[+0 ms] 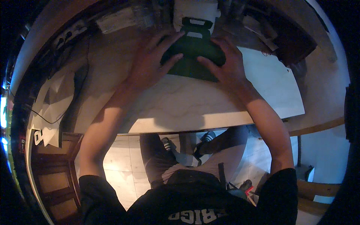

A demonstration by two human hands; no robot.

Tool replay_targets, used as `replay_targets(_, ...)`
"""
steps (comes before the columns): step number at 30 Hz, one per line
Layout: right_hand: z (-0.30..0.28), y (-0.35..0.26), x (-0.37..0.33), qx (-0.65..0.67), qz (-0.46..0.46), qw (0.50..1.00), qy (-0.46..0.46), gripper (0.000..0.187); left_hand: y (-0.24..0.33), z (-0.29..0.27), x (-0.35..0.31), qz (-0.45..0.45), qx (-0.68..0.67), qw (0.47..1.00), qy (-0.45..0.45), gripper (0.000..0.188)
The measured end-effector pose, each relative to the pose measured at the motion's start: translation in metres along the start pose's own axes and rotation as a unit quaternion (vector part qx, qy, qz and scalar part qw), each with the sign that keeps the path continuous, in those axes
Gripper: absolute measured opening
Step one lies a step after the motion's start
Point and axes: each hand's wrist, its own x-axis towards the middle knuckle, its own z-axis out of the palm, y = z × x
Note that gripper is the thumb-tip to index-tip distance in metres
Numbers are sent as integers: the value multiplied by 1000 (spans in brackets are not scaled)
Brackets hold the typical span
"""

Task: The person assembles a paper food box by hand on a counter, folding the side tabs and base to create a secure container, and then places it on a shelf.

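Observation:
A dark green carton with handle cutouts (193,60) stands or lies on the table at the far middle, between my two hands. Two slotted handle flaps rise at its far end, one beyond the other. My left hand (155,56) grips its left side, thumb on the near face and fingers stretched along the side. On the right side, my right hand (229,60) grips it the same way, its thumb pointing inward on the near face. Shadow hides where several of the fingertips touch.
A large white sheet (270,82) lies on the pale table (176,101) to the right. Folded white paper (56,97) and a dark cable are at the left. Dark boxes (281,33) sit at the far right. My legs are below the table's near edge.

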Motion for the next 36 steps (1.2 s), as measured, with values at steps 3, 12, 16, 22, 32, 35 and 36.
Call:
replay_targets(3,2,1,1,-1,-10,1000,3,62,-4,4,-6,4,1,1000,5,61)
replay_targets(12,1,3,1,11,-10,1000,8,60,2,0,-2,20,4,999,45,50)
replay_targets(16,2,7,0,7,-32,999,24,58,10,-10,-18,68,99,988,-99,38)
replay_targets(22,-1,3,0,-1,-42,999,26,56,27,-9,-22,113,116,981,-110,40)
replay_targets(32,4,5,1,3,-43,998,35,55,34,-1,-21,-62,13,988,-137,34)
replay_targets(35,3,3,1,-3,-37,999,25,56,36,-1,-17,-96,-45,986,-129,31)
replay_targets(36,4,4,1,-6,-34,999,23,57,36,0,-17,-96,-52,986,-125,30)
